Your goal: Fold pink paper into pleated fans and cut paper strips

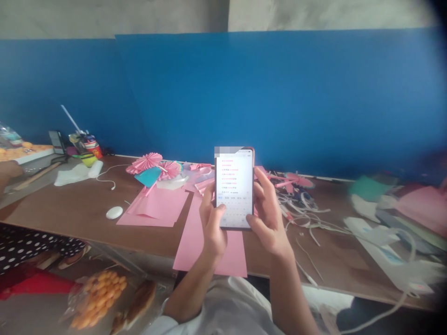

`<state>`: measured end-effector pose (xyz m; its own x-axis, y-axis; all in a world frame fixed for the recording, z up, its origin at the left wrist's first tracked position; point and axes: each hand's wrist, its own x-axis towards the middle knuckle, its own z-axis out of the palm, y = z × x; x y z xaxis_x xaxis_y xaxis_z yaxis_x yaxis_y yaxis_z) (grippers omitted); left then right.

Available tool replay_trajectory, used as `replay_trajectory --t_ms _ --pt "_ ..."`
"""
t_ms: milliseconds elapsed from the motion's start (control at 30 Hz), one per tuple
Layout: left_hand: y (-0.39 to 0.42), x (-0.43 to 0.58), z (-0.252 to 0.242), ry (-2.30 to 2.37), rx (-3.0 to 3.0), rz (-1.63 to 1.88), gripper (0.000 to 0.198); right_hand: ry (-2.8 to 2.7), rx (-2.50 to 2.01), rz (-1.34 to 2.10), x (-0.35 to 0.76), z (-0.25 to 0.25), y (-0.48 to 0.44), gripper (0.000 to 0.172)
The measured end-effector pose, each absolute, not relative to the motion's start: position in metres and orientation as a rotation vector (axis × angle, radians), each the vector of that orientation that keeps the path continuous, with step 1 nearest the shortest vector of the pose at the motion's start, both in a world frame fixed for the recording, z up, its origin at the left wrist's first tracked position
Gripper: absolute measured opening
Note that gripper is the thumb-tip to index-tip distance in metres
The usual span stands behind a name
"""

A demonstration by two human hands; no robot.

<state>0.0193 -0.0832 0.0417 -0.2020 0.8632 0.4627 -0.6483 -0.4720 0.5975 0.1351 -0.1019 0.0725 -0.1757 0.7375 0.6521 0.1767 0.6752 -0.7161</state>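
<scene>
A smartphone point(234, 186) is held upright between both hands over the table. Its lit screen shows lines of small text with an on-screen keyboard below; the words are too blurred to read. My left hand point(213, 223) grips the phone's left edge, its thumb on the keyboard. Around the right edge curl the fingers of my right hand point(267, 214), the thumb over the lower right corner of the screen. Beneath the hands lies a sheet of pink paper point(190, 246). More pink paper point(171, 209) and folded pink paper fans point(145, 163) lie to the left.
White cables and paper strips point(307, 209) tangle on the right of the brown table point(150, 239). A round white case point(114, 213) and a pen holder point(92, 146) are on the left. A blue panel point(244, 93) stands behind. Another person's patterned clothing point(35, 244) shows at lower left.
</scene>
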Motion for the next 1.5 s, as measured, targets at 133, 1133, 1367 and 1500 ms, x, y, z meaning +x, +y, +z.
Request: replay_trajectory --t_ms 133,1133,1367,1500 --pt "-0.083 0.019 0.04 0.322 0.94 1.844 0.046 -1.709 -0.738 0.531 0.132 0.071 -0.101 0.081" --pt "-0.083 0.021 0.037 0.382 0.912 1.844 0.043 -1.579 -0.778 0.58 0.119 0.068 -0.102 0.079" --pt "-0.083 0.021 0.037 0.381 0.938 1.86 0.043 -1.583 -0.787 0.555 0.119 0.068 -0.102 0.081" --pt "-0.083 0.022 0.036 0.364 0.932 1.845 0.045 -1.572 -0.74 0.584 0.121 0.065 -0.101 0.074"
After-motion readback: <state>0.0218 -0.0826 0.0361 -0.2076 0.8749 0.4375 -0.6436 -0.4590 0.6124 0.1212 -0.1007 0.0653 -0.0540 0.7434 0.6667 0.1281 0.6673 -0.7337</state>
